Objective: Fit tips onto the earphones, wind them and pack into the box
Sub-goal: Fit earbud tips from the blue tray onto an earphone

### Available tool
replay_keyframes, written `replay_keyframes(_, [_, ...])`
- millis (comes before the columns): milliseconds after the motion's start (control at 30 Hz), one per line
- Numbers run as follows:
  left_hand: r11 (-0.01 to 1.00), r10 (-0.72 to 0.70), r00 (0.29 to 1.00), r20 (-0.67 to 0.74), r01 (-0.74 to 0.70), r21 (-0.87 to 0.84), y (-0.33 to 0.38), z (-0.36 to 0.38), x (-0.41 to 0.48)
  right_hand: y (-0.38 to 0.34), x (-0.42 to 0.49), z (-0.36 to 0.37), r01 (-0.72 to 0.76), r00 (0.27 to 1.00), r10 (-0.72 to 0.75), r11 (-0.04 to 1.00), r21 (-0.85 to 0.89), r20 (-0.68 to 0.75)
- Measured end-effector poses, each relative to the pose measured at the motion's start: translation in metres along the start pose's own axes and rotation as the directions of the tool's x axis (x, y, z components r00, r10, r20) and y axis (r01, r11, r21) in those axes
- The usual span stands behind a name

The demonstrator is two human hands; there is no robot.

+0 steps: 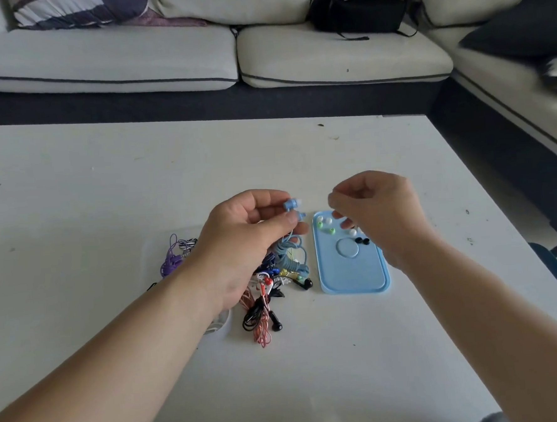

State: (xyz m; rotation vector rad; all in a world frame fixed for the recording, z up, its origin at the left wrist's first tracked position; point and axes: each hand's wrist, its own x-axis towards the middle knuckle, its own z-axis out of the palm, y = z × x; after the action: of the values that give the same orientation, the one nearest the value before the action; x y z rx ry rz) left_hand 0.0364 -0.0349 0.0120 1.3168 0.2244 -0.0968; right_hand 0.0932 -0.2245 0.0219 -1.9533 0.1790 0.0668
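Note:
My left hand (252,235) pinches a pair of light blue earphones (292,210) by their two buds, held just above the table. The upper bud carries a white tip; the lower bud's end is hard to read. Their blue cable (289,252) hangs in loops down to the pile. My right hand (375,214) hovers over the far end of a light blue tray (353,278), fingers curled, with nothing visible between them. Loose ear tips lie on the tray: white (328,221), green (331,230) and black (362,241).
A tangle of earphones (266,296) in red, black, pink and purple lies on the white table (106,188) under my left hand. A clear box (217,325) is partly hidden by my left forearm. A sofa (326,58) runs behind and to the right.

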Motion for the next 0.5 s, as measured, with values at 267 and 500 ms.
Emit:
replay_keyframes(267, [1.000, 0.005, 1.000, 0.002, -0.005, 0.009, 0.007, -0.005, -0.007, -0.017, -0.055, 0.012, -0.262, 0.955, 0.133, 0.802, 0.537, 0.267])
replay_keyframes(500, [0.999, 0.026, 0.999, -0.025, -0.025, 0.043, 0.008, -0.008, -0.005, -0.014, -0.048, 0.017, -0.249, 0.945, 0.086, 0.814, 0.525, 0.315])
